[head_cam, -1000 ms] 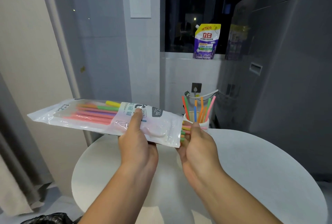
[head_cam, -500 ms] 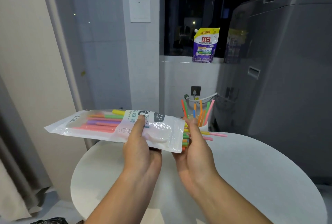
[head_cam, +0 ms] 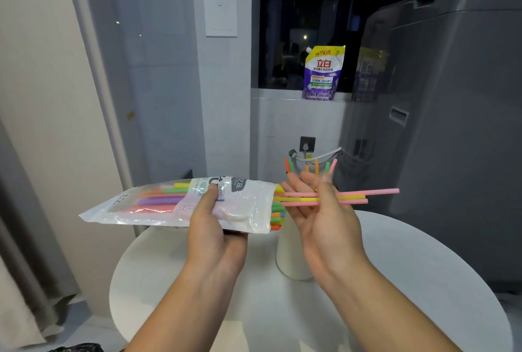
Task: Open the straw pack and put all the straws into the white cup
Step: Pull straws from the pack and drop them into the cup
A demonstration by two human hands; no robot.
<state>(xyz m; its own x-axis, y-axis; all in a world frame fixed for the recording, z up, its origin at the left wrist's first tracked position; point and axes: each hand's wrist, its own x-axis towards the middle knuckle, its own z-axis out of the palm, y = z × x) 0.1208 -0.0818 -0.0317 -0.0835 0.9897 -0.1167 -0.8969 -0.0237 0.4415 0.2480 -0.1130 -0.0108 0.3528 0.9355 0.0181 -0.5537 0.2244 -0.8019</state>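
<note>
My left hand (head_cam: pixel 214 234) grips the clear straw pack (head_cam: pixel 158 204), held level above the table with its open mouth to the right. Several coloured straws still lie inside, their ends poking from the mouth. My right hand (head_cam: pixel 324 218) pinches three straws (head_cam: pixel 364 196), two pink and one yellow, drawn far out to the right of the pack. The white cup (head_cam: pixel 291 255) stands on the table behind and below my right hand, partly hidden. Several straws in the cup (head_cam: pixel 316 166) stick up above my fingers.
The round white table (head_cam: pixel 423 281) lies under both hands. A grey washing machine (head_cam: pixel 452 111) stands close on the right. A purple detergent pouch (head_cam: pixel 323 73) sits on the window sill. A grey curtain (head_cam: pixel 25 238) hangs at left, and a wall socket with a cable (head_cam: pixel 307 144) is behind the cup.
My right hand has pulled three straws out of the pack's mouth to the right. The pack has shifted a little right and lower.
</note>
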